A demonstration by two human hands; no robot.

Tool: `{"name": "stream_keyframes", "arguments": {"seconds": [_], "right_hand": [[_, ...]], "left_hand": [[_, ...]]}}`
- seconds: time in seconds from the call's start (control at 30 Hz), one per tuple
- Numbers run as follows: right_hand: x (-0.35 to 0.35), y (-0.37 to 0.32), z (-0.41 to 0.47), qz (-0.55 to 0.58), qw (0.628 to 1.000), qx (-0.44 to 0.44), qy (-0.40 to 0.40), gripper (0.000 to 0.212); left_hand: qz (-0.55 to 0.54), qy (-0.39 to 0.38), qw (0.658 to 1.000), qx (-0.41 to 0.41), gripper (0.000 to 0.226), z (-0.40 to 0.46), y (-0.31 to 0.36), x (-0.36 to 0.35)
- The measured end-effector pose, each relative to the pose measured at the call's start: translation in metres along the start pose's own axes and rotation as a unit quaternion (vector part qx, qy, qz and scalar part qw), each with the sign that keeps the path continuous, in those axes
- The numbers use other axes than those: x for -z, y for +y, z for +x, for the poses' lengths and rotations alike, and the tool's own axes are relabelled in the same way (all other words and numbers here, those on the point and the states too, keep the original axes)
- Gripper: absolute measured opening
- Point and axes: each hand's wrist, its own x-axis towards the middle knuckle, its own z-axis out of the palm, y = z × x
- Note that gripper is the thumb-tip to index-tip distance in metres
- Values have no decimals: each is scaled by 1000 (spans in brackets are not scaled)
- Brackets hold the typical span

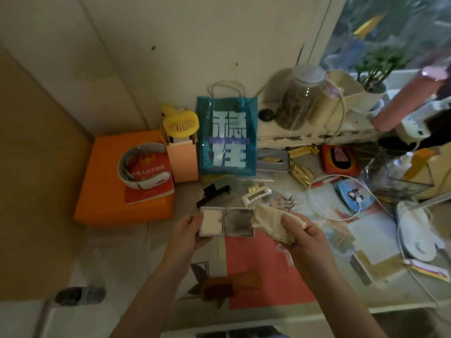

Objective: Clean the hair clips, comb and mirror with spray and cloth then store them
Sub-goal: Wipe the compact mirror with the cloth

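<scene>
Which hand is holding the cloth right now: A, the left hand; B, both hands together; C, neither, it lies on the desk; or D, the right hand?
D: the right hand grips the cream cloth beside the open compact mirror, which the left hand holds by its left half.

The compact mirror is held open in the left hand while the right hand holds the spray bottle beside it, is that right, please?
Not quite: the head view shows the right hand holding a cream cloth, not a spray bottle. The compact mirror is indeed held open in the left hand.
</scene>
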Motion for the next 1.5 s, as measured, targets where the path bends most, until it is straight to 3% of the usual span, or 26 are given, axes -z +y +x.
{"name": "stream_keyframes", "arguments": {"seconds": [0.07, 0.2, 0.3, 0.4, 0.5, 0.67, 0.93, 1.03, 1.17, 1.5], "right_hand": [[-5, -9, -2, -40, 998, 45, 10, 26], [-17, -28, -5, -118, 981, 151, 38, 8], [-31, -49, -8, -165, 952, 253, 48, 10], [-40, -67, -8, -260, 887, 373, 80, 15], [-49, -81, -6, -364, 790, 482, 105, 19], [-56, -82, 6, -439, 722, 526, 98, 29], [-63, -85, 9, -468, 653, 585, 111, 38], [-65, -83, 12, -464, 642, 601, 110, 39], [-70, -83, 13, -441, 661, 599, 96, 41], [-82, -89, 13, -434, 668, 600, 74, 41]], "left_hand": [[-8, -13, 1000, -20, 19, -8, 14, -4], [-5, -37, 997, -63, 21, -22, 43, -9], [-28, -60, 993, -102, 18, -33, 66, -13], [-58, -80, 987, -127, 16, -45, 88, -16], [-57, -102, 981, -152, 19, -53, 107, -22], [-55, -114, 970, -209, 21, -63, 125, -35], [-97, -120, 961, -229, 21, -68, 136, -45], [-96, -129, 960, -231, 20, -69, 141, -49], [-106, -131, 960, -225, 19, -67, 146, -51], [-76, -139, 956, -247, 20, -71, 152, -55]]}}
